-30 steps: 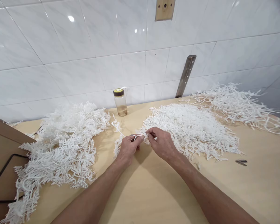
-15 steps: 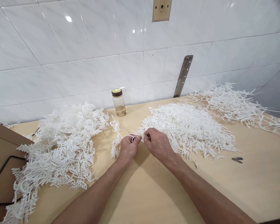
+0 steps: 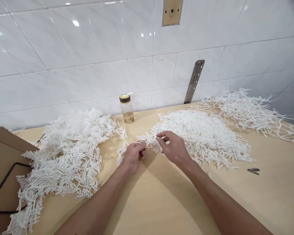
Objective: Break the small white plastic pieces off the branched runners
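Observation:
My left hand (image 3: 134, 156) pinches a white branching strand (image 3: 122, 138) near the middle of the table, and part of the strand trails out to its left. Just to the right, my right hand (image 3: 173, 147) hovers at the near left edge of a pile of short white pieces (image 3: 198, 133). Its thumb and index finger are a little apart, with nothing visible between them. A large heap of white branched strands (image 3: 71, 156) lies on the left. More long branching strands (image 3: 252, 111) rest at the back right.
A bottle with a dark and yellow-green lid (image 3: 126, 109) stands near the tiled wall. A perforated metal strip (image 3: 194, 81) leans there. Small dark snips (image 3: 253, 171) lie on the table (image 3: 279, 192) at right. A brown box (image 3: 5, 163) is at far left.
My right hand has moved right, away from my left hand, and its fingers have parted. My left hand still holds the strand, its thumb now higher. The view has shifted slightly.

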A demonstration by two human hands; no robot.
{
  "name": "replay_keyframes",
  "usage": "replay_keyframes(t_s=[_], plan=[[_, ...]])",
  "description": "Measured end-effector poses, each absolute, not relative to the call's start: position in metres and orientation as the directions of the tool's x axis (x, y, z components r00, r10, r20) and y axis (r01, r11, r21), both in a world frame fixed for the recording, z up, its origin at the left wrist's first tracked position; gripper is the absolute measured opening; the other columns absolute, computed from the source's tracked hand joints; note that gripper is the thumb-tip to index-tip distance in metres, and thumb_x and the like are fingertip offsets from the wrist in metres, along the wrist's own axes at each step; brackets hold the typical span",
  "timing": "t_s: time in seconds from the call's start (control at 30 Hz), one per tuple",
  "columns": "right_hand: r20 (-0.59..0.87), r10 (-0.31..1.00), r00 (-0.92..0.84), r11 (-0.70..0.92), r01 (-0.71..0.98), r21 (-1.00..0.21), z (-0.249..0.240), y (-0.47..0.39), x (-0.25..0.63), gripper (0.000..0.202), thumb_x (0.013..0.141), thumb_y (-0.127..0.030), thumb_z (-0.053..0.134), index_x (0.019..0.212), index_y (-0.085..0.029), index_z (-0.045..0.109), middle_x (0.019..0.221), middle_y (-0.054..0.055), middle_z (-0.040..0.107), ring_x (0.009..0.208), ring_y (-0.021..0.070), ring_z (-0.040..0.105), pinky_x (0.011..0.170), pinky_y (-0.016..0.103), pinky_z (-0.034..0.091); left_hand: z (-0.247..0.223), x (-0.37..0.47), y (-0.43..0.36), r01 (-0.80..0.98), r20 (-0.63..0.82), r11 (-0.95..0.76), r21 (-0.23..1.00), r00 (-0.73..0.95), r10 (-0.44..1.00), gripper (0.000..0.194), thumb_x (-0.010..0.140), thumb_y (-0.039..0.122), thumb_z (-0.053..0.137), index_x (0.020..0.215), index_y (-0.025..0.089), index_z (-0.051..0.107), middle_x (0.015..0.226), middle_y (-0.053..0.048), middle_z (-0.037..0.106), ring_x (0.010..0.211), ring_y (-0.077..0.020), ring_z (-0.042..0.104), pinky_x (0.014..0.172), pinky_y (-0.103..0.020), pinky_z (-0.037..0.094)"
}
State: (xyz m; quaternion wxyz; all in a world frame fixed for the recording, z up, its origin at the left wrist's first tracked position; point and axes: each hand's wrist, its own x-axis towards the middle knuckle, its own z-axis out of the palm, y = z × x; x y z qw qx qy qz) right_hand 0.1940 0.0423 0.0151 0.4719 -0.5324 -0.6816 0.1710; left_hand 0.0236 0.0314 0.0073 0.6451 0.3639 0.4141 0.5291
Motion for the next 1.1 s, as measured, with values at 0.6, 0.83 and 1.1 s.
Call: replay_keyframes(t_s=[0.6,0.83,1.1], plan=[[0.441,0.897,-0.026,0.391,0.509,-0.767,0.012,0.033,0.179,0.013,0.083,-0.025,0.057,0.081,-0.021,0.069,0.076,0.002,0.071,0.063,0.0149,0.065,0.057,0.025,0.051,0.009,0.027,0.030,-0.253,-0.160,0.178,0.951,0.092,0.983,0.035,0.062,0.042,0.080,0.055,0.016,0.057,0.052,0.002,0.048,0.047,-0.0080,0.039,0.046,-0.023,0.029],[0.331,0.944,-0.010,0.297,0.468,-0.832,0.015,0.033,0.179,0.016,0.083,-0.031,0.059,0.078,-0.020,0.069,0.069,0.001,0.069,0.052,0.0138,0.063,0.051,0.024,0.048,0.008,0.027,0.029,-0.221,-0.141,0.156,0.963,0.083,0.987,0.034,0.063,0.039,0.078,0.053,0.017,0.054,0.050,0.003,0.046,0.046,-0.0083,0.038,0.046,-0.024,0.029],[0.329,0.943,-0.054,0.312,0.495,-0.811,0.016,0.033,0.180,0.017,0.084,-0.031,0.055,0.078,-0.020,0.067,0.071,0.001,0.069,0.054,0.0140,0.063,0.051,0.025,0.047,0.015,0.028,0.027,-0.269,-0.168,0.186,0.945,0.089,0.982,0.035,0.061,0.040,0.079,0.054,0.016,0.054,0.052,0.002,0.047,0.047,-0.0077,0.039,0.045,-0.023,0.029]])
